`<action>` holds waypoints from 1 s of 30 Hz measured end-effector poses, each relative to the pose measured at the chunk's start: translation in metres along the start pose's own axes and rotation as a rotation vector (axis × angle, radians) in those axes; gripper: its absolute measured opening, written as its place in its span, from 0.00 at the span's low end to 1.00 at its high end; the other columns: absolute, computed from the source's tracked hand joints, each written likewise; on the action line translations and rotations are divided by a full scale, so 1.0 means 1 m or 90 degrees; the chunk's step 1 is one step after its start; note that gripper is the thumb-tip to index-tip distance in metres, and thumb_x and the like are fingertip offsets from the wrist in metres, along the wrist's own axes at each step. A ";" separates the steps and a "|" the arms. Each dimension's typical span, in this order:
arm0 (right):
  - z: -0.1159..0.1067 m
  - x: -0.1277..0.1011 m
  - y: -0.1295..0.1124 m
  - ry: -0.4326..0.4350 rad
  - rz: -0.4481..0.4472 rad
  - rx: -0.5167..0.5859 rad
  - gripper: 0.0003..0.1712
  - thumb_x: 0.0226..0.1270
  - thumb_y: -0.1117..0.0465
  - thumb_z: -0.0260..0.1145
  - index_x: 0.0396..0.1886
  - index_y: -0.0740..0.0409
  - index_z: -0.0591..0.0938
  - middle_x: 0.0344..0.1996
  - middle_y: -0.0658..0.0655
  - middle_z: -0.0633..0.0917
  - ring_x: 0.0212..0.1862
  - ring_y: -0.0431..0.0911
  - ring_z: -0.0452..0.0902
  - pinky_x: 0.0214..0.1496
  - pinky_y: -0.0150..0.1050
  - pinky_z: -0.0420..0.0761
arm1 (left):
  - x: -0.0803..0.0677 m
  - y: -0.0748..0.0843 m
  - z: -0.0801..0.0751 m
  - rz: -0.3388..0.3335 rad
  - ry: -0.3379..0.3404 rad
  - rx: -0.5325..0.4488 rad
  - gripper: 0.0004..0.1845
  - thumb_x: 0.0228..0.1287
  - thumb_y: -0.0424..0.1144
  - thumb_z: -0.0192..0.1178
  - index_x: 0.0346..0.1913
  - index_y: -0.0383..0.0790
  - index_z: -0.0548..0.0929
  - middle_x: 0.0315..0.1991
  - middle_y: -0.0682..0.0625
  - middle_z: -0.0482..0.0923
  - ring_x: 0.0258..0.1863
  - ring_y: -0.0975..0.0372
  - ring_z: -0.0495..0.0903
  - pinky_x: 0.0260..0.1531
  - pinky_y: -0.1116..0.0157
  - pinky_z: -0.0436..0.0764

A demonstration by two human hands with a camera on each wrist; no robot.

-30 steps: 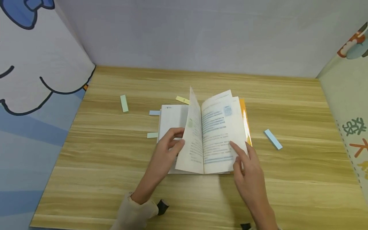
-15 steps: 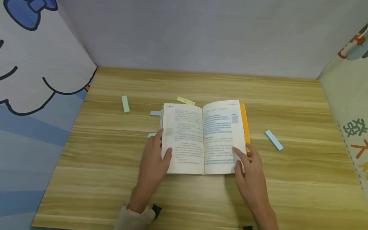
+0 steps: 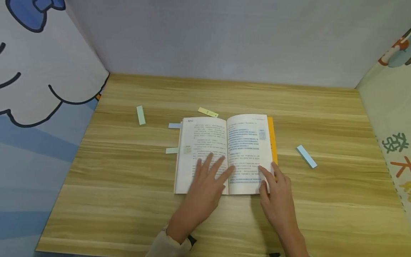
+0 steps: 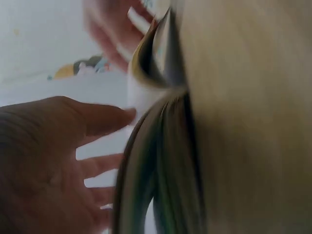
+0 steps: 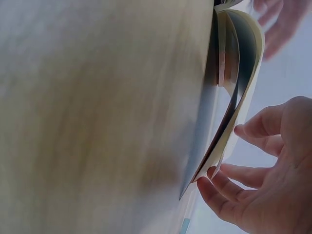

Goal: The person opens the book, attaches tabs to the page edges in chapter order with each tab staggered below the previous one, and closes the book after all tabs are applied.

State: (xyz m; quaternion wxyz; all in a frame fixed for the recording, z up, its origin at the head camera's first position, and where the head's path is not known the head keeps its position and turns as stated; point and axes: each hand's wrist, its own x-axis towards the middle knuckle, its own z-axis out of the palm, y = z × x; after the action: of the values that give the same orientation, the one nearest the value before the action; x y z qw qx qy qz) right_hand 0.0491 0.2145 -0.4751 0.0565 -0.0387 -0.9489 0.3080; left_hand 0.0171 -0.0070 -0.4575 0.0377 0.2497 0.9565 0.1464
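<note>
While the left hand [image 3: 205,178] presses flat on the open book [image 3: 224,153], the right hand [image 3: 276,185], fingers extended, steadies its edge; lifting either could let pages spring up.

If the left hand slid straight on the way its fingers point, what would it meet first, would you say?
Probably nothing at first but more page: the left hand lies flat on the open book, fingers aimed toward the gutter and far edge.
</note>
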 end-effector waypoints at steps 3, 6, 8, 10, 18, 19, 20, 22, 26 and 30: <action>-0.001 0.000 0.000 -0.010 0.019 0.008 0.24 0.72 0.71 0.60 0.66 0.62 0.81 0.74 0.74 0.70 0.63 0.73 0.70 0.61 0.69 0.74 | 0.003 0.013 0.011 0.068 -0.039 0.007 0.32 0.75 0.45 0.64 0.78 0.56 0.69 0.82 0.45 0.60 0.82 0.44 0.58 0.78 0.40 0.63; -0.003 0.000 -0.001 -0.020 0.046 0.022 0.26 0.73 0.70 0.59 0.69 0.64 0.77 0.75 0.75 0.68 0.67 0.74 0.68 0.65 0.71 0.71 | 0.005 0.022 0.018 0.082 -0.056 0.015 0.33 0.76 0.52 0.62 0.80 0.57 0.67 0.83 0.45 0.57 0.81 0.45 0.62 0.76 0.37 0.64; -0.004 0.000 -0.001 -0.021 0.062 0.035 0.26 0.74 0.70 0.58 0.71 0.66 0.75 0.76 0.75 0.67 0.68 0.74 0.67 0.67 0.72 0.70 | 0.006 0.024 0.021 0.070 -0.056 0.013 0.35 0.74 0.55 0.62 0.80 0.58 0.67 0.84 0.45 0.56 0.80 0.45 0.63 0.75 0.35 0.63; -0.005 0.000 -0.002 -0.017 0.073 0.052 0.27 0.74 0.71 0.57 0.72 0.67 0.73 0.76 0.75 0.67 0.69 0.73 0.66 0.68 0.70 0.70 | 0.007 0.026 0.022 0.060 -0.048 0.009 0.35 0.72 0.56 0.63 0.79 0.58 0.68 0.83 0.45 0.57 0.80 0.44 0.64 0.74 0.33 0.63; -0.008 -0.002 -0.001 0.023 0.097 0.119 0.31 0.75 0.72 0.56 0.77 0.65 0.69 0.75 0.73 0.70 0.74 0.68 0.67 0.72 0.67 0.69 | 0.011 0.028 0.018 0.048 -0.022 0.017 0.34 0.67 0.56 0.68 0.74 0.58 0.74 0.79 0.47 0.67 0.76 0.46 0.71 0.71 0.34 0.69; -0.008 -0.002 -0.001 0.020 0.102 0.123 0.32 0.75 0.71 0.56 0.77 0.64 0.68 0.75 0.72 0.70 0.75 0.68 0.67 0.72 0.67 0.69 | 0.011 0.028 0.017 0.046 -0.024 0.015 0.34 0.66 0.56 0.67 0.74 0.57 0.75 0.78 0.47 0.68 0.76 0.47 0.71 0.71 0.34 0.69; -0.008 -0.002 -0.002 0.016 0.104 0.124 0.32 0.76 0.71 0.56 0.78 0.63 0.67 0.76 0.72 0.69 0.76 0.68 0.66 0.72 0.67 0.69 | 0.012 0.028 0.016 0.044 -0.026 0.010 0.34 0.66 0.56 0.67 0.74 0.57 0.75 0.78 0.47 0.68 0.75 0.47 0.71 0.71 0.34 0.69; -0.008 -0.002 -0.002 0.005 0.105 0.119 0.33 0.77 0.70 0.55 0.79 0.63 0.66 0.78 0.71 0.67 0.77 0.67 0.64 0.73 0.68 0.68 | 0.012 0.028 0.015 0.042 -0.031 0.001 0.33 0.66 0.56 0.66 0.73 0.56 0.75 0.78 0.47 0.69 0.76 0.47 0.71 0.72 0.34 0.69; -0.008 -0.003 -0.003 -0.005 0.107 0.102 0.34 0.78 0.68 0.55 0.81 0.62 0.62 0.79 0.69 0.64 0.77 0.67 0.64 0.73 0.67 0.69 | 0.013 0.029 0.014 0.039 -0.038 -0.010 0.33 0.65 0.55 0.66 0.73 0.56 0.76 0.78 0.47 0.69 0.76 0.47 0.71 0.72 0.33 0.68; -0.009 -0.004 -0.005 -0.006 0.116 0.099 0.35 0.79 0.68 0.54 0.83 0.60 0.60 0.80 0.68 0.63 0.79 0.65 0.62 0.74 0.65 0.69 | 0.014 0.031 0.014 0.034 -0.048 -0.002 0.32 0.65 0.55 0.65 0.72 0.56 0.77 0.78 0.47 0.68 0.76 0.46 0.70 0.72 0.33 0.67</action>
State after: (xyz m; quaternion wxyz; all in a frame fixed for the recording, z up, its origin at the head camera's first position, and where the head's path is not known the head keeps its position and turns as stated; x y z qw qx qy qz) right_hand 0.0542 0.2151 -0.4655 0.0264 -0.1189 -0.9150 0.3846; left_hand 0.0216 0.0294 -0.4619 0.0698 0.2806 0.9471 0.1394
